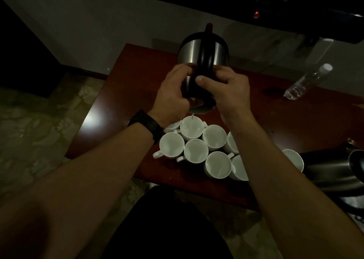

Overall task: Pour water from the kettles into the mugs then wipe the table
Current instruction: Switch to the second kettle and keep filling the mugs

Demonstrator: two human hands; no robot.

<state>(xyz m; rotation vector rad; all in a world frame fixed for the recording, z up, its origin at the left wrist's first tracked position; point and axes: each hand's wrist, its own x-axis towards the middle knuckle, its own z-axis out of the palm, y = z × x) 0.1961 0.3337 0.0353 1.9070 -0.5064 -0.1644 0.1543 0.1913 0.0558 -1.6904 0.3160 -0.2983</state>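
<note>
Steel kettle (194, 50) with black handle, tipped steeply over white mug (192, 129).

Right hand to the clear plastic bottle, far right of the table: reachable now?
Probably not yet: the right hand grips the tilted steel kettle mid-pour. Bare red-brown table lies between it and the clear white-capped plastic bottle.
</note>
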